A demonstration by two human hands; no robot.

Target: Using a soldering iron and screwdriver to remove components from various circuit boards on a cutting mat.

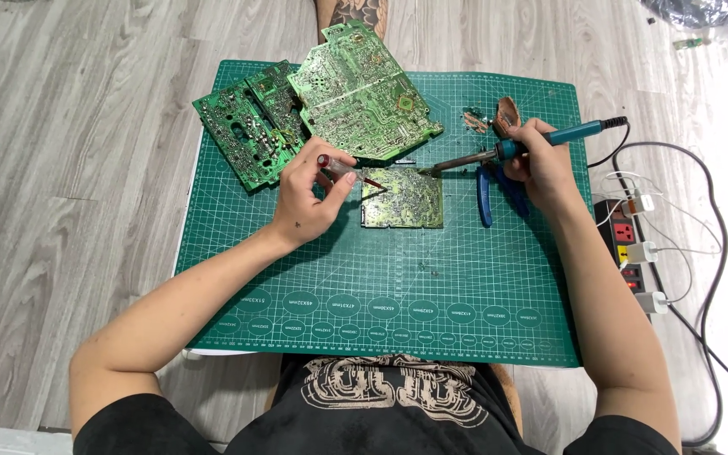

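Note:
My left hand (309, 194) grips a slim red-handled tool (343, 168) like a pen, its tip resting on the left part of a small green circuit board (406, 202). My right hand (541, 164) holds a teal-handled soldering iron (541, 141), whose metal tip reaches the small board's top right corner. The board lies flat on a green cutting mat (381, 286) spread on a wooden floor.
Two larger green circuit boards (364, 88) (250, 126) lie at the mat's far left. Blue-handled pliers (489, 194) rest under my right hand. Small scraps (475, 120) sit at the mat's far right. A power strip (629, 244) with plugs and cables lies right of the mat.

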